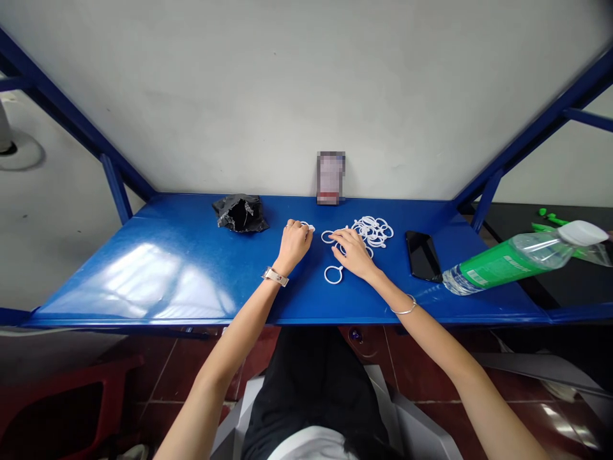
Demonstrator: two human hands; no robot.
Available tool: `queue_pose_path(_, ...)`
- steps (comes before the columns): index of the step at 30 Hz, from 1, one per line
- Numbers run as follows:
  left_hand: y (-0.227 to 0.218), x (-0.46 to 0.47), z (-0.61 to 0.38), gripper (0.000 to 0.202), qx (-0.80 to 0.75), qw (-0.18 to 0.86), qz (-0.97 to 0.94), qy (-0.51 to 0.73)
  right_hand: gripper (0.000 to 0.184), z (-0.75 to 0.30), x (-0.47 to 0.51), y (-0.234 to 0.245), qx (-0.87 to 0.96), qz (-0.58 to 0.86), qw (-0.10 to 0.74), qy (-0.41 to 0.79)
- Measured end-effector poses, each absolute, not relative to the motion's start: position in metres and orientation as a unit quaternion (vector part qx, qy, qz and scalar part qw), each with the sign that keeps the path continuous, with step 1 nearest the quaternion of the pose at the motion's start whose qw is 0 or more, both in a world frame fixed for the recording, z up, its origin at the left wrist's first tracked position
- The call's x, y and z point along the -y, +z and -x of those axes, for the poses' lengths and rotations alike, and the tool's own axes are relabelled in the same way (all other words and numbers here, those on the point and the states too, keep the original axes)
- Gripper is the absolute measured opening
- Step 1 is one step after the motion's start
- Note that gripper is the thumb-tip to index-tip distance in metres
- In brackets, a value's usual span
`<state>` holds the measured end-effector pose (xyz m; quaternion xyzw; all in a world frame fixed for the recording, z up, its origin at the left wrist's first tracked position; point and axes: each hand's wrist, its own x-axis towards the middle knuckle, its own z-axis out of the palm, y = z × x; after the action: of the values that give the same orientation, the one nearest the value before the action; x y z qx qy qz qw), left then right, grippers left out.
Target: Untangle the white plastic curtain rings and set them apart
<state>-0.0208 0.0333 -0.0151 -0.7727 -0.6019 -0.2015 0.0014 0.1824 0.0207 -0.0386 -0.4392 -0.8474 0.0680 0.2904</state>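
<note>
Apparently flat, nearest white ring (333, 283), tab (341, 269) toward far right.

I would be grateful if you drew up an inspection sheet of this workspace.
Surface: blue table, glare on its left part.
Job's things: white rings, many heaped beyond the right hand; one lies apart, nearer the person.
Clutter: torn black bag at left; phone lying flat at right, bottle beside it; a pixelated panel leans on the wall.
Grippers: two bare hands; left hand curled at a partly hidden ring, hold unclear; right hand over rings, fingertips at one, hold unclear.
Cables: nothing seen on the table.
Surroundings: pale wall behind, reddish tiled floor, blue frame at both sides.
</note>
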Motion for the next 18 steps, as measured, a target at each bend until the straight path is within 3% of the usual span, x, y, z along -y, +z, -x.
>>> queue_pose_path(9, -0.0125, -0.0291, 0.0173, 0.024, 0.617, 0.018, 0.771, -0.159, 0.022, -0.181, -0.0175, -0.0368, 0.866, 0.454, 0.205, 0.048)
queue_pose_path(13, -0.0117, -0.029, 0.0177, 0.021, 0.604, 0.001, 0.775, -0.186, 0.014, -0.1814, -0.0183, -0.0381, 0.865, 0.452, 0.212, 0.042)
queue_pose_path(18, -0.0134, -0.029, 0.0154, 0.017, 0.531, -0.064, 0.802, -0.267, 0.016, -0.1807, -0.0193, -0.0337, 0.863, 0.43, 0.261, 0.056)
